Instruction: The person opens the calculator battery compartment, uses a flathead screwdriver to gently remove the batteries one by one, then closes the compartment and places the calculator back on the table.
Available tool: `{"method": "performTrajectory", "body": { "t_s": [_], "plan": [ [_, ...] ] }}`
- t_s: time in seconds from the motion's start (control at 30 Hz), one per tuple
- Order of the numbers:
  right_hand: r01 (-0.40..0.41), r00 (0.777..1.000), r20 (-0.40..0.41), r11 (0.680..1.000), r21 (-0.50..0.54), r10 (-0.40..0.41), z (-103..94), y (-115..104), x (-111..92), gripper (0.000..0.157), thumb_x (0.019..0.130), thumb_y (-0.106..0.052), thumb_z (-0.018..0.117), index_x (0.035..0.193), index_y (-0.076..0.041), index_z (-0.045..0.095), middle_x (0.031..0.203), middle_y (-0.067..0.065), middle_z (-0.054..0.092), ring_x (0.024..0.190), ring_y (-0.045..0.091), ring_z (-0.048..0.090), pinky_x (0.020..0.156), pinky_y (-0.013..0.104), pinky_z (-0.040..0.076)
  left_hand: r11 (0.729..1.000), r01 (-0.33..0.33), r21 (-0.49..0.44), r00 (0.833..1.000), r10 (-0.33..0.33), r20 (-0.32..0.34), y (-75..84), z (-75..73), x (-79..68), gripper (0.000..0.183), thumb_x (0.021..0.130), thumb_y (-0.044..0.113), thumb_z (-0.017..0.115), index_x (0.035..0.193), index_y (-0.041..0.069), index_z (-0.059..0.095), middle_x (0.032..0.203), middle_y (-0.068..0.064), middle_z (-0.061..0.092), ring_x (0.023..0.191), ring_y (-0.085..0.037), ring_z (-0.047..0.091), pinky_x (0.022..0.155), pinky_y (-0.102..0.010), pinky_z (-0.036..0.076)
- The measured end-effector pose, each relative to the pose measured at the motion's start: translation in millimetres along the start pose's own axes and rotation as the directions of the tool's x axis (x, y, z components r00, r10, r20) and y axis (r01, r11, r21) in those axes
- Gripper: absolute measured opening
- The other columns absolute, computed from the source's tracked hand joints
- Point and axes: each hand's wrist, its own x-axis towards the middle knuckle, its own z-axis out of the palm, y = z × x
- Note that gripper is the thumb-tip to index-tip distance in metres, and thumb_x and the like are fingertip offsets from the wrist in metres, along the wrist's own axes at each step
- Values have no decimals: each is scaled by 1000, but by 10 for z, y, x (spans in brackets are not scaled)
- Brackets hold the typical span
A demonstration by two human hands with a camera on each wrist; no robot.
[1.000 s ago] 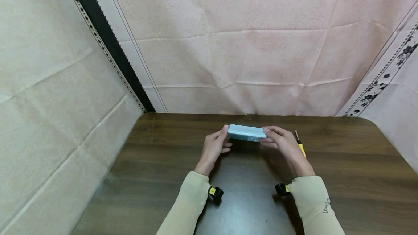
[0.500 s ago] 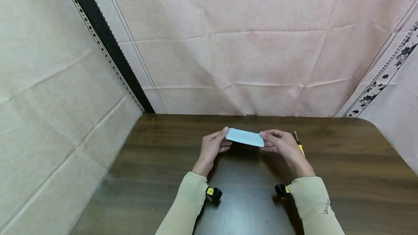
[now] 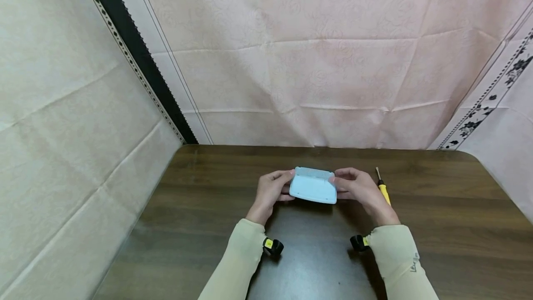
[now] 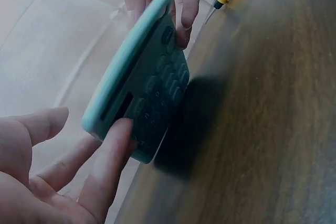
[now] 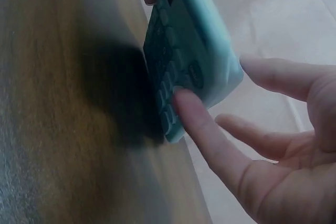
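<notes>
A light blue calculator (image 3: 313, 189) is held up between both hands above the table, its smooth back turned to the head camera. In the left wrist view its key side (image 4: 160, 85) faces down toward the wood, with rows of raised keys and a dark display strip. My left hand (image 3: 269, 194) grips the calculator's left end, one finger lying on the key face and the thumb at the edge. At the opposite end my right hand (image 3: 361, 193) pinches it, a fingertip pressed against the keys in the right wrist view.
A screwdriver (image 3: 384, 192) with a yellow handle lies on the brown wooden table (image 3: 200, 226), just beyond the right hand. Pale patterned cloth (image 3: 333, 73) hangs behind the table's far edge and along the sides.
Both hands have tipped the calculator: first its long edge and some of the key side showed, now its broad back faces the head camera. It also sits slightly lower in view.
</notes>
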Motion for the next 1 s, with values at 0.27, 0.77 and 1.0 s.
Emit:
{"method": "performTrajectory", "body": {
  "t_s": [0.27, 0.77, 1.0],
  "plan": [
    [-16, 999, 27, 997, -70, 18, 18, 48, 1, 70, 103, -26, 74, 152, 13, 42, 142, 31, 56, 104, 29, 71, 88, 45, 62, 999, 43, 29, 999, -44, 11, -72, -19, 2, 41, 101, 38, 75, 123, 3, 75, 102, -15, 75, 78, -20, 75, 66, -35, 64],
    [-62, 995, 69, 995, -82, 67, -1, 90, 30, 72, 100, -18, 77, 154, 11, 40, 148, 33, 49, 104, 29, 68, 80, 46, 64, 988, 104, 110, 993, -111, 50, -135, 24, 28, 51, 98, 28, 79, 137, -3, 67, 104, -14, 73, 83, -22, 74, 67, -35, 64],
    [-79, 994, 72, 991, -105, 87, 14, 104, 45, 73, 97, -17, 81, 153, 9, 42, 144, 31, 53, 105, 32, 68, 80, 45, 64, 981, 136, 138, 988, -144, 48, -142, 21, 30, 48, 97, 25, 79, 137, 0, 68, 102, -13, 73, 83, -22, 72, 64, -35, 64]
  ]
}}
